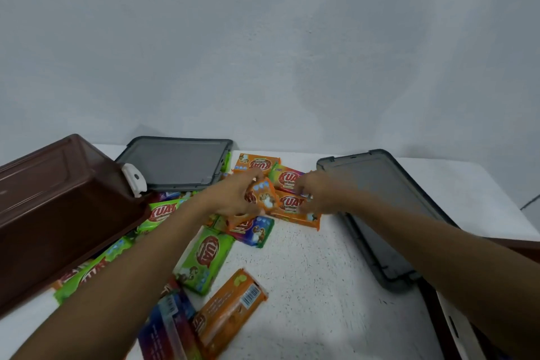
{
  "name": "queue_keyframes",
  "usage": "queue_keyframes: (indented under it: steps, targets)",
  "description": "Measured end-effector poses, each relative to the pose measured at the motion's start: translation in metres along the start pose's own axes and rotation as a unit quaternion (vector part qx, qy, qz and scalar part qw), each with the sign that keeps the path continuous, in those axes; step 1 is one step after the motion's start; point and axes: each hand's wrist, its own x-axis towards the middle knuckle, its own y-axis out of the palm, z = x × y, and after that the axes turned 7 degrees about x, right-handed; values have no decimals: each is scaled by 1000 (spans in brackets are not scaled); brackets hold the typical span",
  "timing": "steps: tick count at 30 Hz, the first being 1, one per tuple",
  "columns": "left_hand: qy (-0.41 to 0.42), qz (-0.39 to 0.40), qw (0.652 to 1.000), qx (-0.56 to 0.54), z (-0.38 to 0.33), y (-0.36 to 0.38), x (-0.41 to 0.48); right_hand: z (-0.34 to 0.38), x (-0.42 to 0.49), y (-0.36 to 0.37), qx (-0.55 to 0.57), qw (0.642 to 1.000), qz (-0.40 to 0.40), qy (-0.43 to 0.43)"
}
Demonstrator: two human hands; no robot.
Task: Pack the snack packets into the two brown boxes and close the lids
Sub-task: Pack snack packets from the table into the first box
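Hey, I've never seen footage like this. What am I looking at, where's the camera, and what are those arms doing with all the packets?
There is no machine here. These are a person's two bare arms, filmed by one wide-angle camera worn on the head, looking forward and down.

On the white table lie scattered snack packets in green, orange and purple. A brown box sits tilted at the left. The far lid, grey, lies flat behind the pile, and the right lid lies flat beside it.

The left hand holds an orange packet, tilted up. The right hand reaches onto a second orange packet; blur hides whether it grips it.
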Motion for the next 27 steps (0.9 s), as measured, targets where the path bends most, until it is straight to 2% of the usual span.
queue_keyframes:
  steps: [2, 5, 9, 12, 14, 16, 21, 23, 27]
  targets:
    - [-17, -51, 993, -107, 2, -2, -3, 11, 4, 12, 21, 1000, 7, 6]
    - [-76, -78, 960, -259, 1, -2, -5, 17, 6, 24, 86, 995, 21, 53]
    - [-147, -41, 889, -431, -4, 3, -5, 25, 5, 21, 129, 982, 98, 93]
    - [-165, 2, 848, -503, -6, 3, -8, 26, -4, 11, 190, 969, 95, 123]
    - [-160, 21, 834, -528, -6, 3, -9, 18, -15, -1, 298, 938, 100, 149]
    - [-158, 31, 826, -540, -7, 3, -10, 10, -28, -15, 384, 904, 122, 140]
    - [-178, 10, 825, -536, -21, 9, -16, 6, -53, -23, 329, 927, 141, 108]
    - [-175, 7, 827, -535, -31, 9, -21, 4, -62, -25, 363, 919, 120, 93]
    - [-148, 13, 843, -516, -70, 5, -30, -14, -96, -48, 530, 840, 41, 106]
